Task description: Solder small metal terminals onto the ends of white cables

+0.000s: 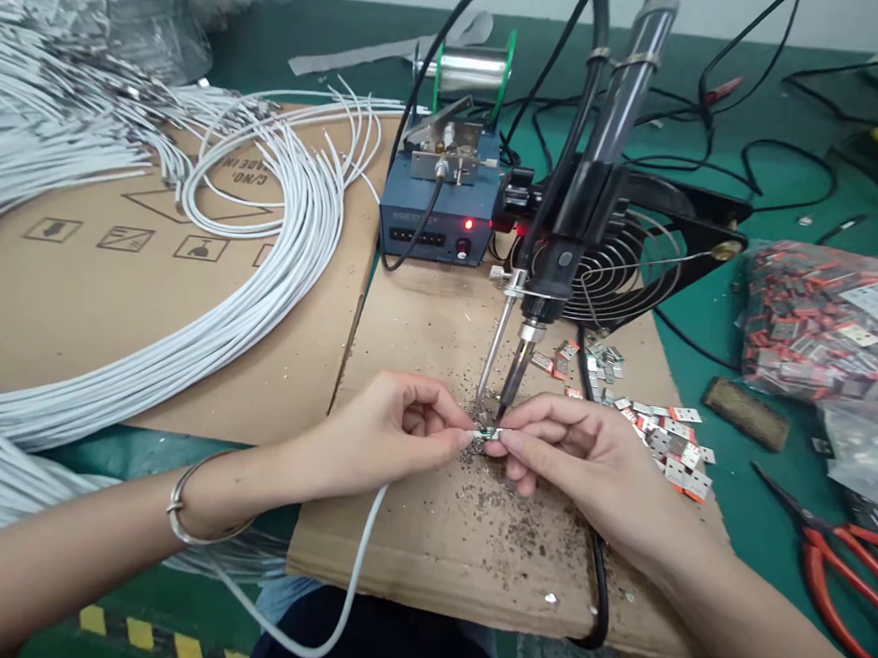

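My left hand [409,427] pinches the end of a white cable [365,544], which loops down toward my lap. Opposite it, my right hand [563,438] grips a small metal USB connector [495,434] between thumb and fingertips. Cable end and connector meet right under the tip of a soldering iron [513,379], which is clamped on a stand and points down. Beside the iron, a thin metal feed tube [496,343] ends at the same spot. Whether the tip touches the joint is too small to tell.
Loose USB connectors [676,441] lie right of my hand, near a bag of connectors [822,326] and red-handled pliers [843,568]. Behind stand a blue solder feeder [432,208], a solder spool [468,70] and a fan [627,272]. Bundled white cables [260,307] cover the left cardboard [70,333].
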Demonstrator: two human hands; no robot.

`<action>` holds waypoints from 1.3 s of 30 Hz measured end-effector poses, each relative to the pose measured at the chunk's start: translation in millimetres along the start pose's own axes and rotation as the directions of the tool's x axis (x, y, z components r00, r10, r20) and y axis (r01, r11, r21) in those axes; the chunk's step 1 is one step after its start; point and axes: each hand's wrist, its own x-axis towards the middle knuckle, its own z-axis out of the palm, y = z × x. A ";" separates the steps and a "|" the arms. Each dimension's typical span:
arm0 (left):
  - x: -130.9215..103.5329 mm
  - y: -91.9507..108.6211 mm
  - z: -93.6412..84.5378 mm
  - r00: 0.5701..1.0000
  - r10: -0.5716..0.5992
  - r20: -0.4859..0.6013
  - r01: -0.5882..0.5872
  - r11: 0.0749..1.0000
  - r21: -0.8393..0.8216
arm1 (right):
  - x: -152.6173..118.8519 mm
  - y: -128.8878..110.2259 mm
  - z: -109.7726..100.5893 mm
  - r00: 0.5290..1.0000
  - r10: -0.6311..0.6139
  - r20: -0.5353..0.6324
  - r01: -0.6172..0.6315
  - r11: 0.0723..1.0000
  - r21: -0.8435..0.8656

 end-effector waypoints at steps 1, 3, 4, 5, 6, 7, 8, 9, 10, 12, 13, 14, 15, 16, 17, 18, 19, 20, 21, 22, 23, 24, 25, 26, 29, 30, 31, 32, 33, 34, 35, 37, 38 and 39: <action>-0.1 0.6 0.3 1.000 -0.005 -0.007 0.005 1.000 -0.003 | -0.2 0.3 0.0 1.000 -0.001 0.000 0.001 1.000 -0.006; -0.1 1.3 0.7 1.000 -0.009 -0.019 0.008 1.000 -0.014 | -0.7 0.7 -0.3 1.000 -0.005 -0.003 0.005 1.000 -0.023; 0.1 1.4 0.7 1.000 -0.007 -0.022 0.006 1.000 -0.021 | -0.9 0.9 -0.6 1.000 -0.008 -0.005 0.008 1.000 -0.030; 0.4 1.4 0.7 1.000 -0.005 -0.022 0.005 1.000 -0.027 | -1.1 1.2 -1.0 1.000 -0.008 -0.007 0.008 0.999 -0.038; 0.7 1.5 0.7 1.000 -0.004 -0.022 0.004 0.999 -0.033 | -1.3 1.5 -1.6 1.000 -0.008 -0.012 0.007 0.999 -0.044; 1.0 1.5 0.7 1.000 -0.006 -0.022 0.005 0.999 -0.037 | -1.4 1.9 -2.2 1.000 -0.007 -0.017 0.006 0.999 -0.047; 1.3 1.7 0.8 1.000 -0.011 -0.021 0.010 0.999 -0.039 | -1.3 2.3 -2.8 1.000 -0.006 -0.021 0.005 0.999 -0.045; 1.6 1.9 0.8 1.000 -0.016 -0.023 0.015 0.999 -0.040 | -1.2 2.8 -3.5 1.000 -0.003 -0.023 0.003 0.999 -0.040; 1.8 2.0 0.8 0.999 -0.022 -0.026 0.021 0.999 -0.040 | -1.1 3.3 -4.1 1.000 -0.002 -0.020 0.001 1.000 -0.030; 2.1 2.3 0.8 0.999 -0.026 -0.024 0.025 0.999 -0.042 | -0.7 4.2 -5.0 1.000 0.003 -0.005 -0.003 1.000 -0.003; 2.1 2.4 0.8 0.999 -0.025 -0.021 0.024 0.999 -0.043 | -0.5 4.5 -5.4 1.000 0.007 0.000 -0.007 1.000 0.012; 2.1 2.4 0.8 1.000 -0.023 -0.017 0.022 0.999 -0.045 | -0.5 4.7 -5.7 1.000 0.011 0.002 -0.011 1.000 0.023; 2.1 2.4 0.7 1.000 -0.021 -0.013 0.020 0.999 -0.046 | -0.5 4.8 -6.0 1.000 0.016 -0.001 -0.016 0.999 0.028; 2.1 2.3 0.7 1.000 -0.020 -0.011 0.019 0.999 -0.046 | -0.6 4.7 -6.2 1.000 0.019 -0.004 -0.019 0.999 0.028; 2.0 2.4 0.8 1.000 -0.019 -0.009 0.019 0.999 -0.045 | -0.8 4.6 -6.5 1.000 0.022 -0.011 -0.021 0.999 0.024; 2.0 2.4 0.9 1.000 -0.021 -0.010 0.020 0.999 -0.045 | -1.1 4.5 -6.8 1.000 0.023 -0.017 -0.023 1.000 0.015; 1.9 2.6 1.0 1.000 -0.022 -0.011 0.022 0.999 -0.044 | -1.4 4.5 -7.1 0.999 0.023 -0.022 -0.023 1.000 0.007; 1.8 2.7 1.2 1.000 -0.023 -0.012 0.023 0.999 -0.044 | -1.7 4.4 -7.4 0.999 0.019 -0.025 -0.019 1.000 0.003; 1.7 2.9 1.4 1.000 -0.025 -0.013 0.024 0.999 -0.044 | -2.0 4.4 -7.6 1.000 0.013 -0.026 -0.013 1.000 0.004; 1.6 3.1 1.5 1.000 -0.027 -0.014 0.026 0.999 -0.044 | -2.2 4.4 -7.8 1.000 0.009 -0.024 -0.009 1.000 0.009; 1.6 3.3 1.6 0.999 -0.029 -0.015 0.029 0.999 -0.044 | -2.4 4.3 -7.8 1.000 0.002 -0.021 -0.002 1.000 0.017; 1.7 3.5 1.7 0.999 -0.031 -0.015 0.030 0.999 -0.043 | -2.5 4.2 -7.6 1.000 -0.005 -0.018 0.005 1.000 0.025; 1.7 3.7 1.7 0.999 -0.033 -0.015 0.032 0.999 -0.044 | -2.5 3.9 -7.2 1.000 -0.010 -0.017 0.010 0.999 0.031; 1.9 3.9 1.6 0.999 -0.034 -0.017 0.033 0.998 -0.046 | -2.5 3.4 -6.7 1.000 -0.014 -0.017 0.014 0.999 0.033; 2.5 4.1 1.6 0.999 -0.030 -0.021 0.029 0.999 -0.045 | -1.9 1.8 -4.6 1.000 -0.011 -0.029 0.012 0.999 0.030; 2.6 4.1 1.6 0.999 -0.027 -0.026 0.026 0.999 -0.040 | -1.6 1.4 -3.9 0.999 -0.006 -0.031 0.007 0.999 0.031; 2.7 4.0 1.6 0.999 -0.027 -0.027 0.026 0.999 -0.036 | -1.3 1.1 -3.3 0.999 -0.002 -0.032 0.004 0.999 0.037; 2.7 3.9 1.7 0.999 -0.028 -0.030 0.027 0.999 -0.031 | -0.9 1.0 -2.8 1.000 0.000 -0.032 0.002 0.999 0.046; 2.6 3.8 1.7 0.999 -0.030 -0.031 0.029 0.999 -0.029 | -0.6 1.1 -2.4 1.000 0.004 -0.028 -0.002 0.999 0.052; 2.6 3.7 1.7 0.999 -0.028 -0.029 0.027 0.999 -0.031 | -0.3 1.2 -2.2 1.000 0.003 -0.025 -0.001 0.998 0.058; 2.5 3.6 1.7 0.999 -0.027 -0.024 0.026 0.999 -0.032 | 0.0 1.5 -2.2 1.000 0.002 -0.021 -0.001 0.998 0.061; 2.4 3.5 1.7 1.000 -0.018 -0.019 0.017 0.999 -0.036 | 0.3 2.1 -2.7 1.000 -0.003 -0.015 0.004 0.998 0.058; 2.3 3.4 1.8 1.000 -0.014 -0.020 0.014 0.999 -0.039 | 0.2 2.4 -3.2 1.000 -0.008 -0.011 0.009 0.998 0.054; 2.2 3.4 1.9 1.000 -0.015 -0.019 0.014 0.999 -0.043 | 0.1 2.5 -3.7 1.000 -0.013 -0.006 0.014 0.998 0.054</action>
